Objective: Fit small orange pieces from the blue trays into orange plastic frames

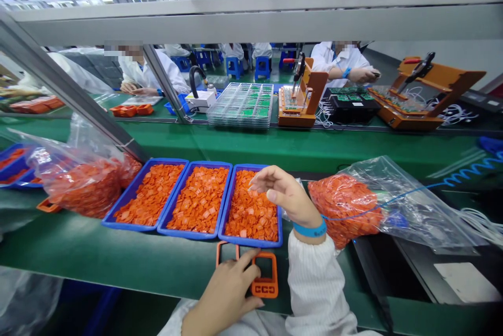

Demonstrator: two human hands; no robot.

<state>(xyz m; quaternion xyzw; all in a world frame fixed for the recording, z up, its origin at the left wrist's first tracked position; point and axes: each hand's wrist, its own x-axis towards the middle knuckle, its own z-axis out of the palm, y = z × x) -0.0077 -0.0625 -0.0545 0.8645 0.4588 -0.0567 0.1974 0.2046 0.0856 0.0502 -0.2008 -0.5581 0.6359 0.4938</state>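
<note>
My left hand [230, 291] rests on the green bench, its fingers and thumb gripping the left side of an orange plastic frame [269, 290]. The frame lies flat, with a large window and small cut-outs at its lower end. A second, thinner orange frame [218, 253] lies partly hidden behind that hand. My right hand [288, 197], with a blue wrist strap [310, 230], is raised over the right-hand blue bin [280, 228]. Its fingers are curved, the thumb stands apart, and nothing shows between them. Small orange plastic pieces [251, 215] fill this bin.
Two more blue bins [214, 228] [118, 224] of orange pieces stand to the left. Plastic bags of orange parts [86, 186] [346, 205] flank the bins. A blue coiled cord [467, 173] crosses at right. Beyond are clear trays [239, 108], orange fixtures [301, 100] and co-workers.
</note>
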